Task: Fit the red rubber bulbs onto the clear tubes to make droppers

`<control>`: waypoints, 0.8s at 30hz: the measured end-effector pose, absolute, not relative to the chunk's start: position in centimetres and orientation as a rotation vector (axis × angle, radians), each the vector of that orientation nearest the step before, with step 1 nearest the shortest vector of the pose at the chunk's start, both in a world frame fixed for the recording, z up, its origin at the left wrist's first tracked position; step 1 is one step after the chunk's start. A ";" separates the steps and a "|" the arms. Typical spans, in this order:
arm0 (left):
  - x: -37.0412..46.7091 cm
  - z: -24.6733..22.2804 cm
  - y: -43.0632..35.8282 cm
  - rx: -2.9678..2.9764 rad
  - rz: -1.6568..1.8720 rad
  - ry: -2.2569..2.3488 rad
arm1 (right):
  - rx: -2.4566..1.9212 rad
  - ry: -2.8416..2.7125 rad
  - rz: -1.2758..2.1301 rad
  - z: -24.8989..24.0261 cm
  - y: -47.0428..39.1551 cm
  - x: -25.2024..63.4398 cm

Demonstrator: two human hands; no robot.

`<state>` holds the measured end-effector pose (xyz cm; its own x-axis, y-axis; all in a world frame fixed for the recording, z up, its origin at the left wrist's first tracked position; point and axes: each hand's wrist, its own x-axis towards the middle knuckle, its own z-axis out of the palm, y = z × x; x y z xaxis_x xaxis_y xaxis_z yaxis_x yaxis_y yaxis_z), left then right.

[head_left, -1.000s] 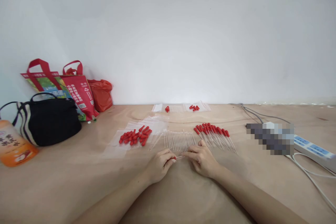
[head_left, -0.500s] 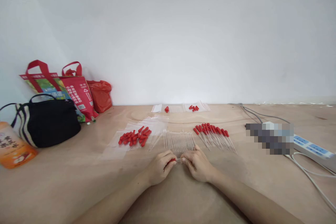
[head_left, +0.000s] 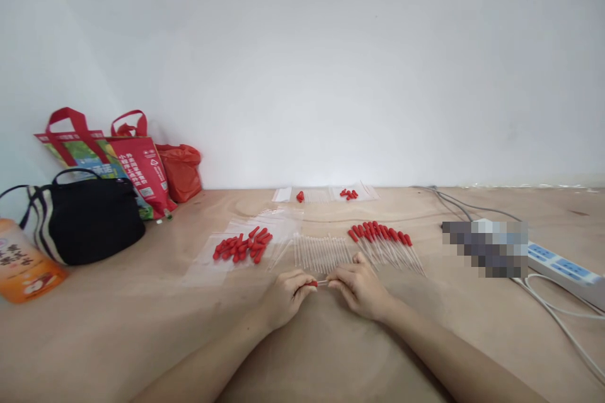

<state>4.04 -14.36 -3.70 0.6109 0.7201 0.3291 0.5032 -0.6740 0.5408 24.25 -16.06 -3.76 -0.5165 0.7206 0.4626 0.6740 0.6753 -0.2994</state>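
My left hand (head_left: 286, 297) pinches a red rubber bulb (head_left: 312, 284), most of it covered by the fingers. Between the hands a short stretch of clear glass dropper tube (head_left: 322, 283) shows, one end at the bulb. My right hand (head_left: 358, 286) is closed on the other end of that tube. Just beyond the hands lies a row of bare dropper tubes (head_left: 321, 253). Red bulbs (head_left: 241, 247) are heaped on plastic bags to the left. On the right, droppers with red bulbs on their ends (head_left: 385, 239) lie fanned out side by side.
Clear plastic bags (head_left: 208, 267) lie under the loose bulbs. Small bagged parts (head_left: 316, 196) rest by the wall. A black bag (head_left: 94, 220), shopping bags (head_left: 142, 170) and an orange pouch (head_left: 31, 271) stand left. A power strip (head_left: 562, 264) with cables lies right, near a blurred patch.
Both hands have shifted slightly, with the right hand a little up and to the right. A bit more red bulb shows at my left fingertips. The laid-out parts have not moved.
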 end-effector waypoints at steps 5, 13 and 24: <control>3.8 -3.6 -14.3 2.481 0.722 0.945 | -1.016 -2.398 -0.005 -3.6 -16.3 24.2; 1.5 -2.1 -12.8 2.609 0.912 1.291 | -1.485 -1.972 0.007 -4.0 -14.1 27.0; -1.8 -2.4 -10.3 2.494 0.661 1.970 | -2.123 -1.355 0.040 -4.5 -11.3 31.3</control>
